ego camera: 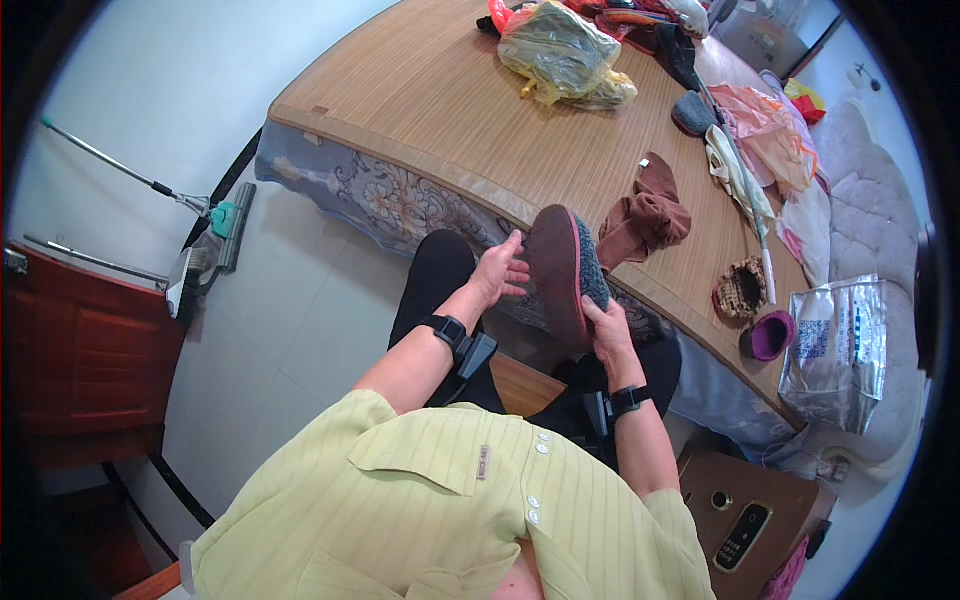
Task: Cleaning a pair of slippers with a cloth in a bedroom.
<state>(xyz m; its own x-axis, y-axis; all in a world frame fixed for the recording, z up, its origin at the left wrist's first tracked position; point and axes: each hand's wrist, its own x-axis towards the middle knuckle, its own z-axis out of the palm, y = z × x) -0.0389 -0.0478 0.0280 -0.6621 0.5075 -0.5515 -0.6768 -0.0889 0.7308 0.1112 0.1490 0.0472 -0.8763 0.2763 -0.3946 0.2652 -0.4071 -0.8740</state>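
My right hand (611,330) grips a grey knitted slipper (559,274) at one end, thumb on its side. The slipper's dark brown sole with a pink rim faces my left hand. Open and holding nothing, my left hand (501,270) is just left of the sole, fingers spread. Past the slipper, a crumpled brown cloth garment (649,217) lies on the bamboo mat of the bed (427,112). Further back on the mat rests a grey slipper-like item (693,114). Near the mat's right edge are a brown knitted slipper (740,288) and a purple-lined one (769,335).
Yellow plastic bags (559,52) lie at the back of the bed. A long pole (739,161) crosses pink and white cloths. A silver bag (836,345) leans at the right. A brown safe (750,517) stands lower right; a mop (225,217) leans at the left wall.
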